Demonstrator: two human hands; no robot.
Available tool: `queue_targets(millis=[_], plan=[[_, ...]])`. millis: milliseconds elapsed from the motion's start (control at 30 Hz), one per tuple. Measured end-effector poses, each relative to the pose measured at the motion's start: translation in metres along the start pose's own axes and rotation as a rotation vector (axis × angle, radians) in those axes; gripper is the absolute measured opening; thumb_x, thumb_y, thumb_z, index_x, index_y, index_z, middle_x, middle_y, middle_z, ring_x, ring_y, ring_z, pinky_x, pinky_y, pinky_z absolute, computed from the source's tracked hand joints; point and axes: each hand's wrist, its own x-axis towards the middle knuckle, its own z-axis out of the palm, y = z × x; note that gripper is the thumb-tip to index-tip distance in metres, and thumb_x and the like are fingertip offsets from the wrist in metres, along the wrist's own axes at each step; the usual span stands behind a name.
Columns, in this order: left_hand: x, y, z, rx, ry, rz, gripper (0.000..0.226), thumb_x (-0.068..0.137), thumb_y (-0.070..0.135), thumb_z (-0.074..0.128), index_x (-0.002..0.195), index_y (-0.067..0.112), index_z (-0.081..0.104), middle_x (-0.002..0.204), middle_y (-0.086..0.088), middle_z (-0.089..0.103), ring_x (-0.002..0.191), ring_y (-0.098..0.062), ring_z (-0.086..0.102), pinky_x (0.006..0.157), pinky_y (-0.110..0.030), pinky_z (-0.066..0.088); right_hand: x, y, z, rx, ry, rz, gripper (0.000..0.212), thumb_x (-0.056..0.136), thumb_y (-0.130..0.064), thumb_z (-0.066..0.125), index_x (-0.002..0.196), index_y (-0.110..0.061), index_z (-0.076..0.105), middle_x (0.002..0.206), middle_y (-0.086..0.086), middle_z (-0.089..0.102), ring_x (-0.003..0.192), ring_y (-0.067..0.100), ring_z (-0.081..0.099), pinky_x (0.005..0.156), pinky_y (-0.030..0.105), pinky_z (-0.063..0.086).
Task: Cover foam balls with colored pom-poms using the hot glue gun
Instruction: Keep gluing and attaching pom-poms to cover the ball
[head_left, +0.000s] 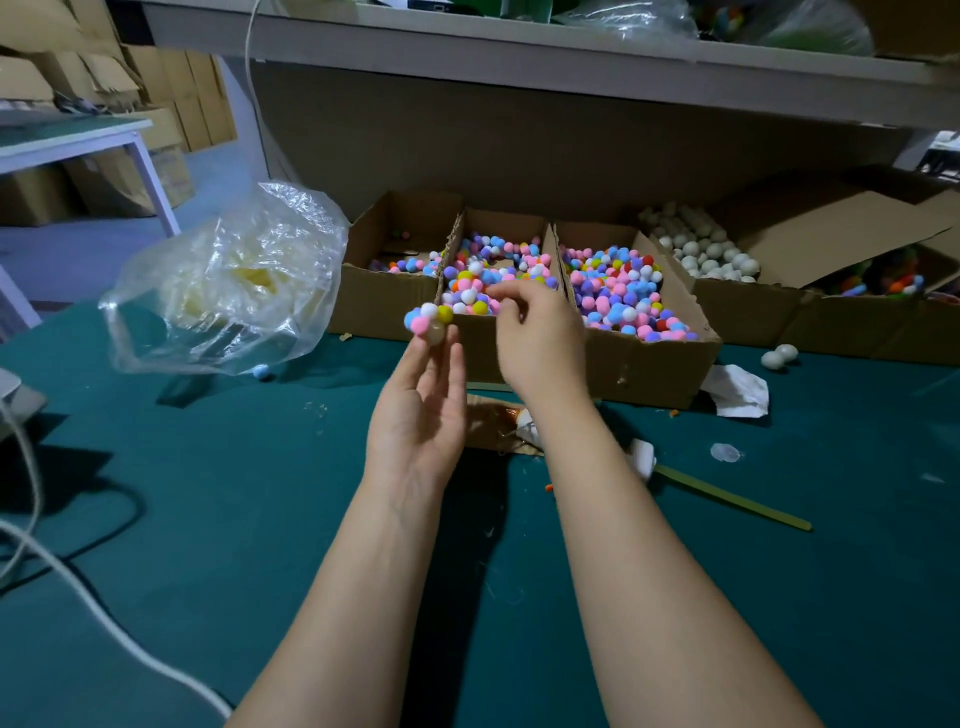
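My left hand (415, 415) pinches a foam ball (435, 335) at its fingertips, raised above the green table (208, 519). Blue, pink, white and yellow pom-poms (427, 315) cover the ball's top; its lower part is bare. My right hand (537, 338) reaches over the front edge of the middle cardboard box (478, 343), fingertips pinched together on a pom-pom in the loose pom-pom pile (483, 270). The glue gun (525, 423) lies on a cardboard scrap (488, 418) under my right forearm, mostly hidden.
A second box of pom-poms (623, 291) stands to the right, then a box of white foam balls (701, 249). Two foam balls (779, 356) lie loose. A crumpled plastic bag (234, 280) sits left. A white cable (78, 587) crosses the front left. A glue stick (727, 499) lies right.
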Motion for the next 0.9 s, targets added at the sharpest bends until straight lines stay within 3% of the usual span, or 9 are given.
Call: queue_targets(millis=[67,133,200,267,400,600,767,900], plan=[[0.001,0.0,0.0,-0.014,-0.002,-0.004,0.026,0.096,0.007,0.058,0.119,-0.004,0.063,0.106,-0.015,0.069,0.089,-0.016,0.069,0.076,-0.021,0.058,0.02,-0.009,0.013,-0.095,-0.045,0.006,0.029,0.099,-0.009,0.047,0.122,-0.016,0.063,0.124,0.002,0.062,0.104,0.01,0.055,0.067,0.009,0.039],[0.002,-0.001,-0.001,-0.027,0.009,0.003,0.028,0.095,0.007,0.058,0.121,-0.004,0.062,0.107,-0.016,0.068,0.093,-0.016,0.068,0.078,-0.02,0.057,0.036,-0.016,0.028,-0.172,-0.13,0.007,0.033,0.097,-0.007,0.048,0.126,-0.017,0.06,0.127,0.005,0.06,0.111,0.019,0.056,0.075,0.02,0.046],[0.004,-0.001,-0.003,-0.037,0.031,0.012,0.028,0.094,0.007,0.06,0.12,-0.005,0.063,0.107,-0.016,0.069,0.093,-0.016,0.068,0.076,-0.02,0.058,0.049,-0.018,0.041,-0.278,-0.272,0.01,0.038,0.096,-0.006,0.049,0.13,-0.02,0.059,0.127,0.006,0.058,0.106,0.021,0.056,0.076,0.027,0.05],[0.005,0.0,-0.005,-0.045,0.043,0.005,0.026,0.094,0.007,0.06,0.117,-0.006,0.063,0.106,-0.017,0.069,0.087,-0.016,0.069,0.073,-0.02,0.059,0.061,-0.014,0.042,-0.393,-0.341,0.06,0.033,0.095,-0.009,0.051,0.126,-0.016,0.06,0.113,0.006,0.059,0.093,0.02,0.055,0.07,0.029,0.049],[0.007,-0.004,-0.007,-0.082,0.084,0.003,0.025,0.094,0.004,0.06,0.116,-0.007,0.064,0.113,-0.019,0.068,0.079,-0.018,0.072,0.068,-0.021,0.06,0.077,0.003,0.019,-0.519,-0.214,0.236,0.025,0.093,-0.012,0.055,0.118,-0.007,0.055,0.084,0.007,0.051,0.084,0.022,0.057,0.065,0.029,0.047],[0.007,-0.007,-0.008,-0.075,0.092,-0.014,0.022,0.094,0.004,0.06,0.111,-0.008,0.064,0.105,-0.02,0.068,0.075,-0.018,0.072,0.072,-0.023,0.06,0.076,-0.002,0.029,-0.374,-0.153,0.114,0.028,0.093,-0.008,0.058,0.119,-0.015,0.064,0.117,0.006,0.061,0.101,0.02,0.059,0.075,0.028,0.051],[0.006,-0.006,-0.008,-0.057,0.084,-0.028,0.025,0.094,0.005,0.059,0.116,-0.008,0.063,0.109,-0.02,0.067,0.087,-0.019,0.069,0.076,-0.025,0.058,0.073,-0.005,0.046,-0.556,-0.306,0.179,0.034,0.093,-0.017,0.059,0.126,-0.015,0.057,0.116,0.009,0.06,0.101,0.024,0.059,0.087,0.036,0.054],[0.006,-0.007,-0.007,-0.055,0.08,-0.037,0.028,0.095,0.005,0.059,0.119,-0.008,0.062,0.114,-0.021,0.066,0.088,-0.019,0.069,0.075,-0.024,0.059,0.08,-0.007,0.046,-0.635,-0.361,0.225,0.04,0.09,-0.015,0.057,0.129,-0.011,0.051,0.109,0.011,0.056,0.1,0.026,0.059,0.083,0.033,0.053]])
